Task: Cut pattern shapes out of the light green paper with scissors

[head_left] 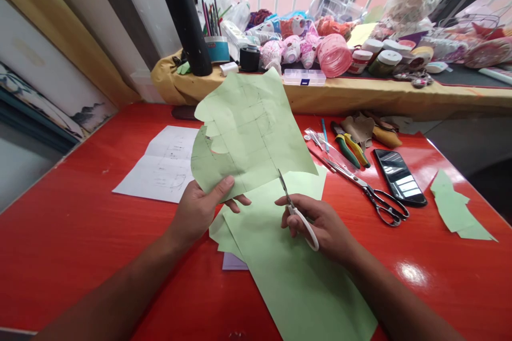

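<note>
My left hand point(200, 208) pinches the lower edge of a light green paper sheet point(250, 133) and holds it upright above the red table point(72, 224). Pencilled grid lines show on the sheet, and its left side has a scalloped cut edge. My right hand point(320, 224) is closed around small white-handled scissors point(298, 213). Their blades point up toward the bottom edge of the held sheet. Under both hands lies a larger green sheet point(296, 272) flat on the table.
A white drawn sheet point(164, 165) lies at left. Big metal scissors point(372, 194), pliers point(350, 146), a phone point(400, 176) and a green paper offcut point(456, 208) lie at right. Behind, a cluttered ledge holds a black flask point(184, 16), jars and yarn.
</note>
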Available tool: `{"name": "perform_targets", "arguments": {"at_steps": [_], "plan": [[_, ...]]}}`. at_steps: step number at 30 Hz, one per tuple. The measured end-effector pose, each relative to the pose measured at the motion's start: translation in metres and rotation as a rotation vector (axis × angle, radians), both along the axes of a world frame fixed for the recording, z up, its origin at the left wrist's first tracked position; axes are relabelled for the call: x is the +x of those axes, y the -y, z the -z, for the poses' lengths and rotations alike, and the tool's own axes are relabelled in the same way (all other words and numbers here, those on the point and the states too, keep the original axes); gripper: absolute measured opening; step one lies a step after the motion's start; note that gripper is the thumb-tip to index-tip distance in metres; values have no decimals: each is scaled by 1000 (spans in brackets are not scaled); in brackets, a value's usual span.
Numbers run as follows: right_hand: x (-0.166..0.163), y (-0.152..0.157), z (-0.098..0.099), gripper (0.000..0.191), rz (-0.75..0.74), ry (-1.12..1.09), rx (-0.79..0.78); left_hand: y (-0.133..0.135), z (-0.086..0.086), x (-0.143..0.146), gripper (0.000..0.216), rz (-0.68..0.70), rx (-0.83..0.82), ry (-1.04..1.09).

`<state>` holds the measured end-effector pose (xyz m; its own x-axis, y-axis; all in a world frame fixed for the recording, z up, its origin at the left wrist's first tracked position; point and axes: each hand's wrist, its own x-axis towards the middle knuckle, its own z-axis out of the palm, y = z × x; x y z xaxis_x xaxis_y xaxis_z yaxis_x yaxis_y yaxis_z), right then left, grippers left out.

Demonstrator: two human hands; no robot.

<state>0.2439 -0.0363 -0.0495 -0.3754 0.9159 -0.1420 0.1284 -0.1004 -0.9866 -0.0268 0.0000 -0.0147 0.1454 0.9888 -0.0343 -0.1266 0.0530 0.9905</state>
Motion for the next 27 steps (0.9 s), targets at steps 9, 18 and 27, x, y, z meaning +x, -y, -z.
{"name": "perform_targets", "arguments": {"at_steps": [9, 18, 27], "plan": [[0, -1, -1, 48, -4, 21, -4, 1, -2, 2, 19, -4, -12, -12], [2, 0, 1, 47, -18, 14, 2, 1, -1, 1, 22, -4, -6, -10], [2, 1, -1, 50, -15, 25, 7, 2, -4, 1, 17, -4, -11, -12]]}}
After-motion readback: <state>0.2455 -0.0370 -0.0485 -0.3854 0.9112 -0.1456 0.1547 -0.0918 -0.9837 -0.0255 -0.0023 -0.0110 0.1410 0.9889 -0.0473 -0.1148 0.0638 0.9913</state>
